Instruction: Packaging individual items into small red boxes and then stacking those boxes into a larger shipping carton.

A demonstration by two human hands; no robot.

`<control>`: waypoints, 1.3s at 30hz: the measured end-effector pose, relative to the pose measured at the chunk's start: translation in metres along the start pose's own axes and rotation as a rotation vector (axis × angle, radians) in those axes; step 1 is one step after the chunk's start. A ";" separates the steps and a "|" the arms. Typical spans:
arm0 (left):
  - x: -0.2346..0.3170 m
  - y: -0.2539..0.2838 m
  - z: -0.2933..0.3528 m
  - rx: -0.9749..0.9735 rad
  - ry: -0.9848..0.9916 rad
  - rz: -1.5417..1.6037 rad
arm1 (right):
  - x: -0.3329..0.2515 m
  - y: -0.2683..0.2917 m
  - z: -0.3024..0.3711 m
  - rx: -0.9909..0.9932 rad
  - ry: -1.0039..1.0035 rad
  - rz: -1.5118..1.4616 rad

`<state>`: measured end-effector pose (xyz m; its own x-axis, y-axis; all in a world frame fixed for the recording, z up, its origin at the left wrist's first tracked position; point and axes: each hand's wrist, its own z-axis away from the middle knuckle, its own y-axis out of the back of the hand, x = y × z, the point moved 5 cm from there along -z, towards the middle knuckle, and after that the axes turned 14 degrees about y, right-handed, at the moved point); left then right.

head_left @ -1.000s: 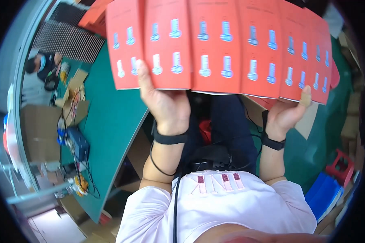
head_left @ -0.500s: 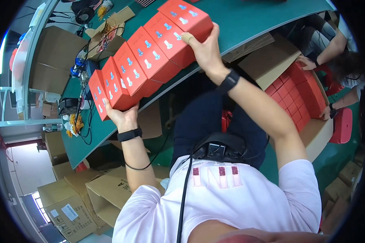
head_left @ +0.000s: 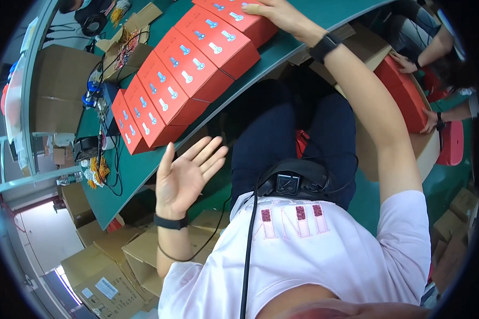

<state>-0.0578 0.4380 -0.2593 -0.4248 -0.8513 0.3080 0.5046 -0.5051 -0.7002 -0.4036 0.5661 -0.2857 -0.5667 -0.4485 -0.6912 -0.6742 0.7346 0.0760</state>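
A slanting row of red boxes (head_left: pixel 167 90) with small thermometer-like pictures rests on the green table (head_left: pixel 123 178), close to its near edge. My left hand (head_left: pixel 183 178) is open just off the near left end of the row, palm showing and fingers spread, touching nothing. At the far right end my right hand (head_left: pixel 287 16) grips the last red box (head_left: pixel 250 24), its thumb laid on the box top. The upper edge of the picture cuts off the other fingers of that hand.
On the right, a co-worker's hands (head_left: pixel 430 121) hold red boxes (head_left: pixel 402 95) at an open carton, beside a red stool (head_left: pixel 452 143). An open carton of wires (head_left: pixel 125 53) and a large brown carton (head_left: pixel 61 90) stand on the left. More cartons (head_left: pixel 109 282) sit lower left.
My left hand has let go of the row and drawn back toward me, opening. The row has settled lower on the table; my right hand moved up and right. The co-worker's red boxes have shifted.
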 end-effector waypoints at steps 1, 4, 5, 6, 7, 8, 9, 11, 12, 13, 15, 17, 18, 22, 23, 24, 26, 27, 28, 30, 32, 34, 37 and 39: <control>-0.001 -0.002 -0.005 -0.049 0.002 -0.008 | 0.022 -0.006 -0.004 0.072 -0.393 -0.054; 0.020 0.003 -0.031 -0.150 -0.073 0.039 | 0.024 -0.007 -0.002 0.013 -0.365 -0.043; 0.026 0.004 -0.038 -0.139 -0.096 0.069 | 0.024 -0.005 0.002 0.018 -0.372 -0.038; 0.032 0.004 -0.046 -0.133 -0.116 0.098 | 0.020 -0.002 0.004 0.004 -0.313 -0.039; 0.037 0.006 -0.052 -0.165 -0.124 0.119 | 0.015 -0.001 0.005 -0.011 -0.252 -0.040; 0.042 0.005 -0.053 -0.168 -0.117 0.118 | 0.013 0.001 0.007 -0.007 -0.255 -0.034; 0.045 0.005 -0.054 -0.204 -0.078 0.181 | 0.009 0.002 0.007 -0.014 -0.290 0.054; 0.049 0.004 -0.054 -0.240 -0.040 0.247 | -0.002 0.006 0.008 -0.023 -0.324 0.141; 0.051 0.004 -0.052 -0.262 -0.019 0.306 | -0.007 0.012 0.012 -0.099 -0.374 0.188; 0.051 0.006 -0.051 -0.280 -0.008 0.372 | -0.014 0.012 0.011 -0.184 -0.422 0.228; 0.051 0.011 -0.049 -0.270 -0.043 0.332 | -0.042 0.001 0.016 -0.196 -0.713 0.275; 0.049 0.007 -0.053 -0.289 -0.030 0.308 | -0.011 0.016 0.040 -0.100 -0.276 0.305; 0.049 0.008 -0.053 -0.285 -0.032 0.312 | -0.017 0.011 0.038 -0.104 -0.258 0.373; 0.049 0.013 -0.050 -0.282 -0.047 0.334 | -0.018 0.003 0.037 -0.071 -0.270 0.360; 0.051 0.014 -0.048 -0.271 -0.074 0.289 | -0.018 0.003 0.035 -0.084 -0.282 0.395; 0.050 0.013 -0.045 -0.264 -0.096 0.277 | -0.020 0.003 0.035 -0.098 -0.298 0.433; 0.052 0.013 -0.042 -0.271 -0.109 0.284 | -0.018 0.002 0.033 -0.051 -0.272 0.411; 0.051 0.018 -0.035 -0.259 -0.122 0.287 | -0.030 -0.010 0.023 -0.056 -0.276 0.302; 0.048 0.020 -0.031 -0.234 -0.110 0.123 | -0.038 -0.018 0.016 -0.063 -0.276 0.194; 0.042 0.019 -0.019 -0.148 -0.102 -0.142 | -0.040 -0.018 0.018 -0.046 -0.291 0.244; 0.047 0.036 0.015 -0.094 -0.305 -0.396 | -0.004 0.007 0.042 -0.071 -0.415 0.243; 0.090 0.031 0.065 0.412 -0.941 -0.725 | -0.005 0.011 0.034 -0.136 -0.522 0.209; 0.130 0.074 0.106 1.049 -1.273 -0.742 | 0.004 0.000 0.021 -0.171 -0.518 0.144; 0.145 0.117 0.101 1.012 -1.050 -0.696 | 0.003 -0.008 0.014 -0.162 -0.544 0.109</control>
<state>0.0161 0.2411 -0.2315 -0.3107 0.0691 0.9480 0.8879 -0.3348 0.3154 -0.3934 0.5662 -0.2981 -0.3404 -0.0169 -0.9401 -0.7138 0.6555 0.2467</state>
